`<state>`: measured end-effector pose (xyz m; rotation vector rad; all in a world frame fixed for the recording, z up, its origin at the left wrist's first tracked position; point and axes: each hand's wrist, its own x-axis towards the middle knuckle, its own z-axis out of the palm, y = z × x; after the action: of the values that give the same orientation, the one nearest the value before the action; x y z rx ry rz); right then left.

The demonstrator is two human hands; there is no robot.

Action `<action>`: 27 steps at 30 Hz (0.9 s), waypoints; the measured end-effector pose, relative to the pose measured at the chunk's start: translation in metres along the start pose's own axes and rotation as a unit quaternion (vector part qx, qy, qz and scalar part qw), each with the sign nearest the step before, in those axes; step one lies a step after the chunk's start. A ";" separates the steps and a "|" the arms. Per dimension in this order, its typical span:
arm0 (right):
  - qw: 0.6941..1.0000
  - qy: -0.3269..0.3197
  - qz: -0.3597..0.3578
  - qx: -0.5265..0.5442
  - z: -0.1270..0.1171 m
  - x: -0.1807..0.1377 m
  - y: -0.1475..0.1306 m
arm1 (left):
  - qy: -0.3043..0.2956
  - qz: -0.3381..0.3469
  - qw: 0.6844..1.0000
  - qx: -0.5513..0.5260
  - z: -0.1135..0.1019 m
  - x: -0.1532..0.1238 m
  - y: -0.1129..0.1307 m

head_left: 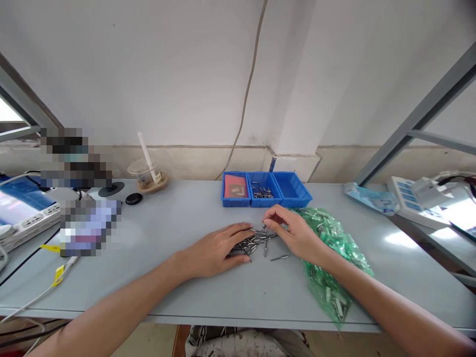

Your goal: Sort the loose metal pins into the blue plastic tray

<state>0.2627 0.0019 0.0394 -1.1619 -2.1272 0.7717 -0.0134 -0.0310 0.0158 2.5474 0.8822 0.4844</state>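
Note:
A heap of small slim metal pins (251,243), shaped somewhat like blind rivets, lies on the grey table. My left hand (223,246) rests flat at the heap's left side, fingers stretched over and around it. Above the heap's right edge, the thumb and forefinger of my right hand (290,230) close in a pinch on a metal pin (265,227). One loose pin (279,258) lies apart, below my right hand. Behind the heap stand three joined blue bins: the left bin (235,202) holds a reddish card, the middle bin (262,202) several pins, the right bin (295,202) nothing visible.
Green plastic bags (329,267) of small parts lie under and beside my right forearm. At left are a lidded cup (144,171) with a straw, a black round object (134,198) and a power strip (35,223). A white device (412,201) stands far right.

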 end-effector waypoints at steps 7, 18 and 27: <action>0.999 0.016 0.019 0.044 0.002 0.000 0.003 | 0.007 0.006 1.000 0.001 0.001 -0.001 -0.002; 0.999 0.027 0.026 0.009 0.003 0.001 0.006 | 0.004 -0.001 1.000 0.003 0.001 -0.001 0.000; 0.999 0.023 0.036 0.018 0.004 0.001 0.009 | 0.005 0.001 1.000 0.006 0.001 0.000 0.000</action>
<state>0.2638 0.0064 0.0300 -1.2307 -2.0356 0.8048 -0.0132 -0.0313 0.0149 2.5590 0.8881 0.4944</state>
